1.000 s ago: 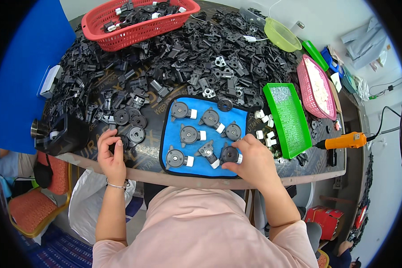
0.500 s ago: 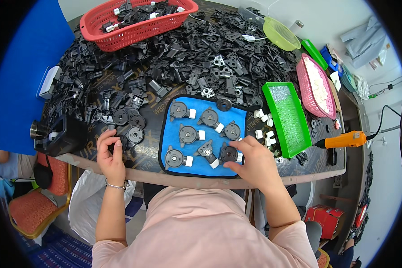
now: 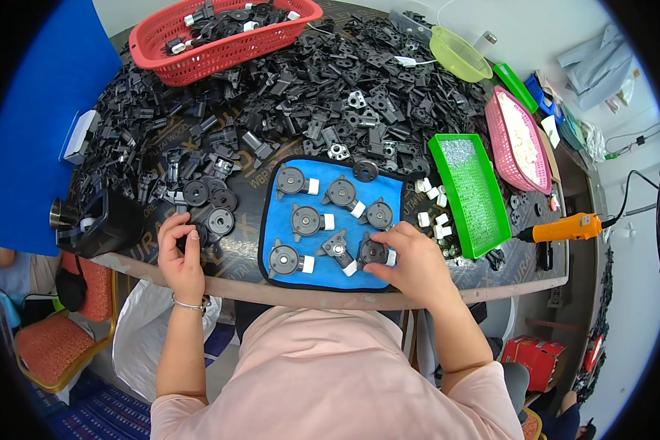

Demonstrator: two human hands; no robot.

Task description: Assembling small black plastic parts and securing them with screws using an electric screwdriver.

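At the lower right corner of the blue mat (image 3: 353,281), my right hand (image 3: 416,265) grips a black disc (image 3: 374,251) between thumb and fingers. The disc sits on a part with a white end piece. Several similar black assemblies (image 3: 305,220) with white ends lie around it in rough rows. Between two of them, one bracket (image 3: 336,248) shows no disc on top. My left hand (image 3: 180,253) rests at the table's front edge with half-bent fingers apart and nothing visible in them. Loose black discs (image 3: 220,221) lie just beside its fingertips.
Black plastic parts (image 3: 271,95) heap across the back. A red basket (image 3: 227,55), a green tray (image 3: 478,198) and a pink basket (image 3: 519,143) surround the mat. Small white pieces (image 3: 441,224) lie by the tray. An orange electric screwdriver (image 3: 568,229) is at the right, a black tape dispenser (image 3: 103,224) at the left.
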